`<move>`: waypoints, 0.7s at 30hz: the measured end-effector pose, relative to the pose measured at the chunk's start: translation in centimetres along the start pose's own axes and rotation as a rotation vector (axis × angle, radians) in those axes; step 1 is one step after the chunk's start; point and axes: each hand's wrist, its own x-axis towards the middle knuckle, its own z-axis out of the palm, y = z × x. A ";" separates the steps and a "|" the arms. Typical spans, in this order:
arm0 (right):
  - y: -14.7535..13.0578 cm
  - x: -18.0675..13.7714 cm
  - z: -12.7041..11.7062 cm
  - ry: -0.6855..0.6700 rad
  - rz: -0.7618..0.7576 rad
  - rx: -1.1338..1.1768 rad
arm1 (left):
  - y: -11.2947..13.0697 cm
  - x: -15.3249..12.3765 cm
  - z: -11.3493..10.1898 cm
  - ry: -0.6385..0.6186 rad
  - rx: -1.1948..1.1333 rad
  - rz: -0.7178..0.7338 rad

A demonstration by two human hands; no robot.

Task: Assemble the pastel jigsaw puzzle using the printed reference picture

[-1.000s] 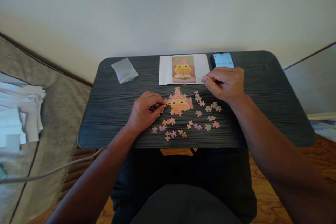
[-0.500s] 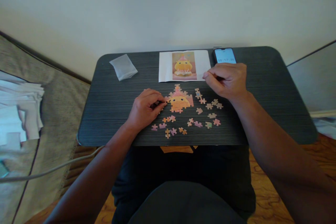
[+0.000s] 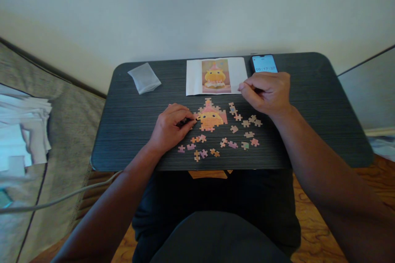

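A partly joined jigsaw puzzle (image 3: pixel 211 118) lies in the middle of the table, showing a yellow character with a pink hat. At its left edge, my left hand (image 3: pixel 174 126) pinches a small puzzle piece (image 3: pixel 196 116) between thumb and fingertips; the piece is mostly covered. My right hand (image 3: pixel 267 92) is closed, with thumb and fingers pressed together near the right end of the printed reference picture (image 3: pixel 216 76). Whatever those fingers may hold is hidden. Loose puzzle pieces (image 3: pixel 233 145) are scattered below and right of the joined part.
Behind my right hand a phone (image 3: pixel 264 63) displays a running timer. A clear plastic bag (image 3: pixel 145 78) lies at the back left of the dark table (image 3: pixel 123 131). White papers (image 3: pixel 24 131) are piled off to the left, near a pale cable (image 3: pixel 61 201).
Both hands hold nearly the same pose and place, and the pieces look unmoved. The whole view has shifted very slightly.
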 end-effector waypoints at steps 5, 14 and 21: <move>0.1 -0.1 0.0 0.009 -0.030 -0.007 | 0.1 0.1 0.0 0.021 -0.003 0.013; 0.2 -0.1 0.0 -0.022 0.002 -0.014 | 0.0 0.1 0.0 0.005 -0.001 0.021; 0.0 0.0 0.0 -0.001 -0.022 -0.019 | 0.2 0.1 -0.1 -0.005 0.000 0.011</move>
